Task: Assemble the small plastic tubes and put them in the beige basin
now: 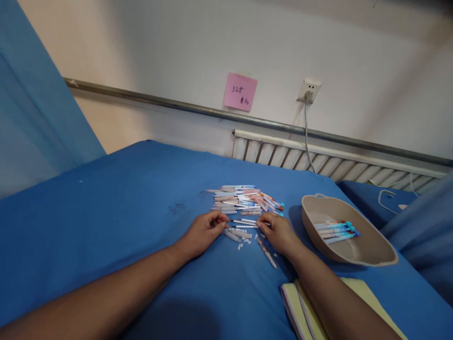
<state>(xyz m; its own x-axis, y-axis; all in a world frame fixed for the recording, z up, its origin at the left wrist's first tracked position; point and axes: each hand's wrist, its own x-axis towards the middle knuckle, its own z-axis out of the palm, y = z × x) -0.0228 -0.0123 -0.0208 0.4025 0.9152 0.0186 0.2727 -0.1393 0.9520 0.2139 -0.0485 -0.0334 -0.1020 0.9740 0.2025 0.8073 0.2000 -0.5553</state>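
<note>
Thin refills (244, 226) lie between the hands on a blue sheet (134, 203)

A loose pile of pens (235, 198) spreads just beyond the hands, many pale, some with orange or bright blue ends. On the near side of the refills lie a few greyish barrels (232, 235), with small white scraps (240, 246) scattered about them. One patterned pen (266, 252) lies apart at a slant, just beside the right hand (278, 231). A folded yellow cloth (364, 290) sits at the near right; the right forearm passes over it and hides part of it from view. A dark smudge (177, 208) marks the sheet left of the pile.

The left hand (205, 232) has its fingers curled and thumb drawn in at the dark tips of the refills. The right hand's fingers bend over their other ends. Whether either hand actually grips one, I cannot tell.

To the right stands a beige basin (371, 252), holding a small bunch of pens with blue ends (334, 232), laid roughly side by side.

Behind, a metal rail (177, 103) crosses the wall above a white radiator (283, 153). A pink note (240, 92) is stuck there, left of a socket (310, 89) with a cord (307, 137) plugged in.
</note>
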